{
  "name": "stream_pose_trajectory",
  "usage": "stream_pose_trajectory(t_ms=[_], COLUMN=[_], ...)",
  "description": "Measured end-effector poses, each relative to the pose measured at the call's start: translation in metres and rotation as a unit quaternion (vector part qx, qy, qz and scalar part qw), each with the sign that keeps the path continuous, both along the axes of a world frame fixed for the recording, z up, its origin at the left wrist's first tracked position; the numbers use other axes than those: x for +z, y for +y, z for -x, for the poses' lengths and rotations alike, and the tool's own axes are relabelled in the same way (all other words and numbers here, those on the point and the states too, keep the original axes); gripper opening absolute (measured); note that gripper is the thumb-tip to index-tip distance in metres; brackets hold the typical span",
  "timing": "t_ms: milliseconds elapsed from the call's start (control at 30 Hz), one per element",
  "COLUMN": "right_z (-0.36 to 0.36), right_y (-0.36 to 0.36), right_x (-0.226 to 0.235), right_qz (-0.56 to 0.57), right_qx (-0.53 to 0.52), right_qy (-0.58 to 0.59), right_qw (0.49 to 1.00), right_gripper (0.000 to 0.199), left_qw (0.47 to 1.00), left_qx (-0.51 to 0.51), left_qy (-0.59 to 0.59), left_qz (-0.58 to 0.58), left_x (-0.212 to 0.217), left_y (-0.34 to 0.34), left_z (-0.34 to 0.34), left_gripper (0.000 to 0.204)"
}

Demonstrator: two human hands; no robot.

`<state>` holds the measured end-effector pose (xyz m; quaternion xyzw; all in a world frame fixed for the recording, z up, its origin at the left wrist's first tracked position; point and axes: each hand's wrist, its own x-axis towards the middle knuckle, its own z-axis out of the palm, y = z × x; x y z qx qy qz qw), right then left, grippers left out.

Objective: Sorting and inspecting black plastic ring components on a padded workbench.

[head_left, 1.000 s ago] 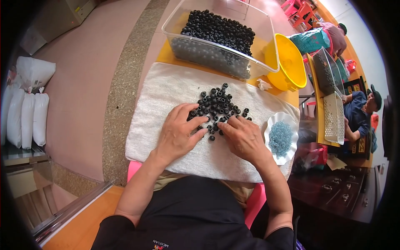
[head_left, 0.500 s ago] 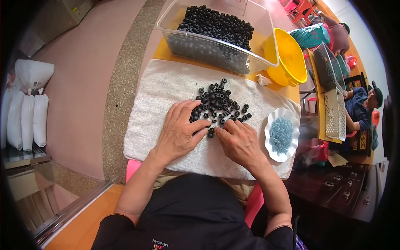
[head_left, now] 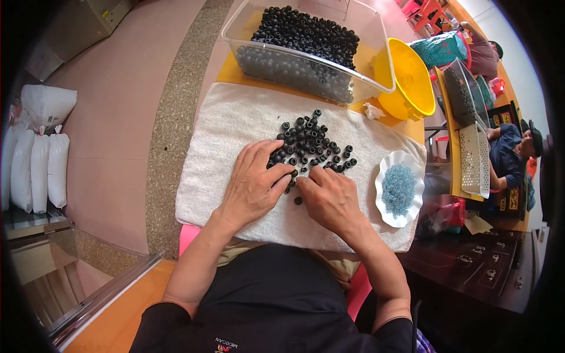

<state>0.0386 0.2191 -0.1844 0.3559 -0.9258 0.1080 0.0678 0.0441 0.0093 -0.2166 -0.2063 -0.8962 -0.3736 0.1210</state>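
A pile of small black ring-shaped beads (head_left: 311, 141) lies on a white towel (head_left: 235, 123). My left hand (head_left: 254, 183) rests palm down at the pile's near left edge, fingertips touching beads. My right hand (head_left: 331, 197) sits beside it, fingers curled and pinching at beads near the pile's front. One black bead (head_left: 298, 200) lies apart between my hands. To the right on the towel stands a white scalloped dish (head_left: 413, 176) holding a heap of tiny pale blue beads (head_left: 399, 188).
A clear plastic tub (head_left: 247, 35) full of black beads stands behind the towel, with a yellow bowl (head_left: 412, 82) at its right. White sacks (head_left: 35, 165) lie on the floor at left. Another seated person (head_left: 509, 153) works at a table on the right.
Both hands have drawn slightly closer together at the pile's near edge. The pile of beads stays in place.
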Motion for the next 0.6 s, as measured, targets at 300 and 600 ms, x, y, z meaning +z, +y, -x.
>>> stream_pose_trajectory(t_ms=[300, 600], right_z=[-0.002, 0.017], right_y=[0.002, -0.002], right_x=[0.006, 0.012], right_qz=[0.01, -0.028], right_qx=[-0.02, -0.068], right_qy=[-0.016, -0.045], right_qw=[1.0, 0.996], right_gripper=[0.009, 0.013], left_qw=[1.0, 1.0], left_qx=[0.013, 0.018], left_qy=[0.003, 0.005], left_qz=[-0.023, -0.021], left_x=[0.001, 0.001], left_y=[0.0, 0.001], left_z=[0.001, -0.001], left_gripper=[0.021, 0.019])
